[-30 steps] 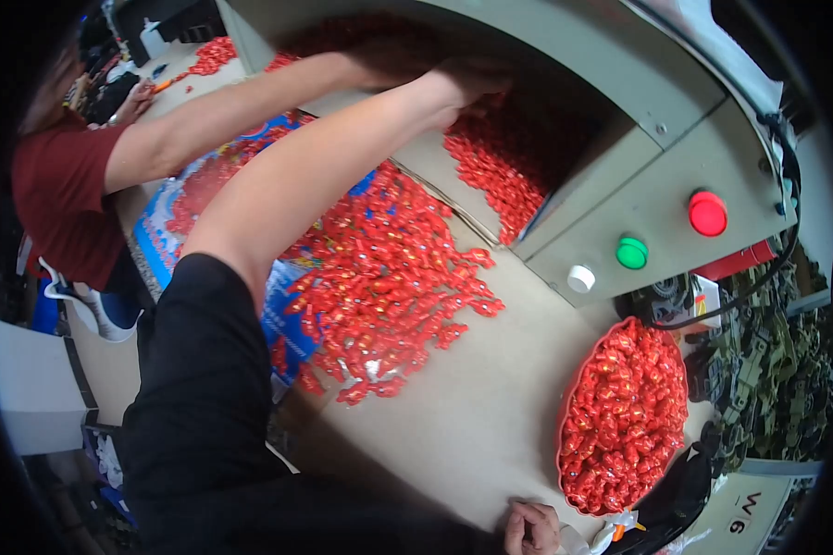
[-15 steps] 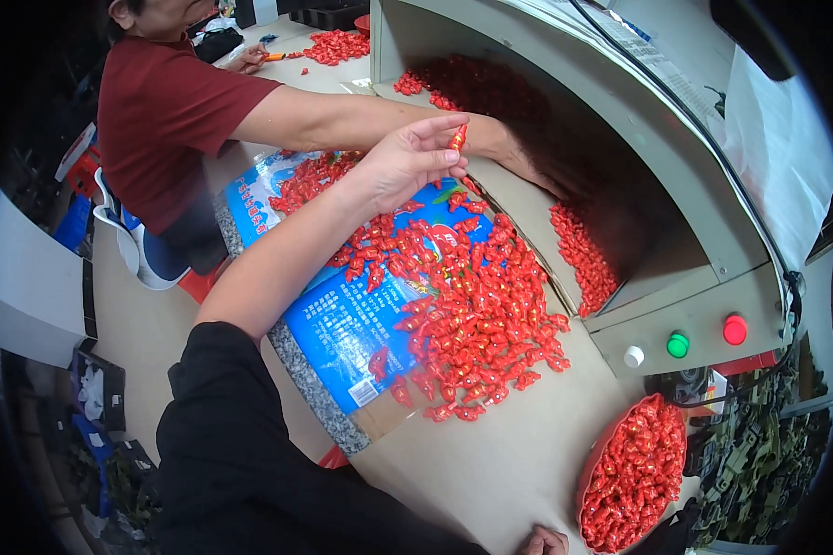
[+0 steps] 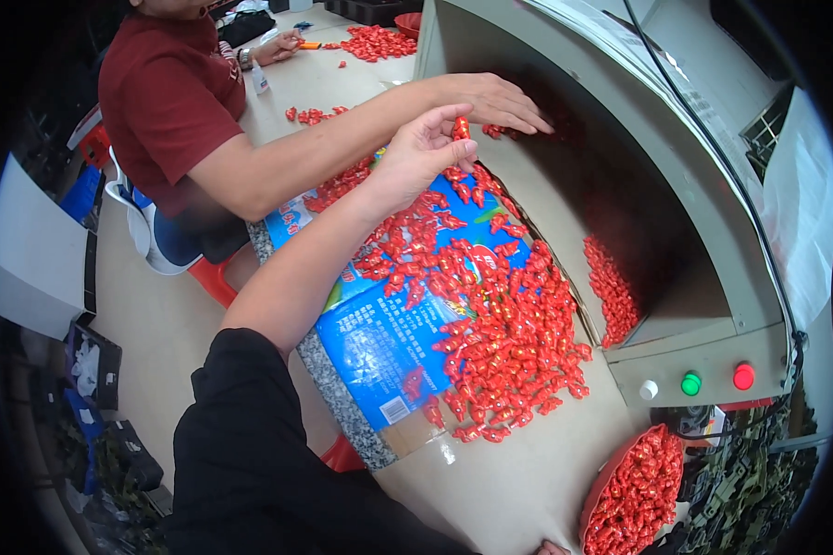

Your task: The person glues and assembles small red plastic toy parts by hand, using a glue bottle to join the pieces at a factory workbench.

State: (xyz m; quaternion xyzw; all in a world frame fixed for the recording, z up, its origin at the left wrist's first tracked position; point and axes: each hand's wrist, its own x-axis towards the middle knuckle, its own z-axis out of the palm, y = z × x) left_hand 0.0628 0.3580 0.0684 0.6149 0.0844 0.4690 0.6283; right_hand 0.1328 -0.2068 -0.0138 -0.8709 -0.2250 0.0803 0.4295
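While the left hand (image 3: 421, 153) pinches one red wrapped candy (image 3: 460, 129) above the heap of red candies (image 3: 491, 324) on the blue sack (image 3: 379, 342) spread on the bench (image 3: 509, 481), the right hand (image 3: 553, 548) barely shows at the lower edge, its grip unclear. A co-worker's hand (image 3: 491, 100) reaches into the machine's chute (image 3: 620, 213).

A co-worker in a red shirt (image 3: 167, 102) sits beside a machine's green button (image 3: 690, 383) and red button (image 3: 743, 376).

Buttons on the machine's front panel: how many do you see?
3, in a row on the panel: a white button on the left, a green button in the middle, a red button on the right.
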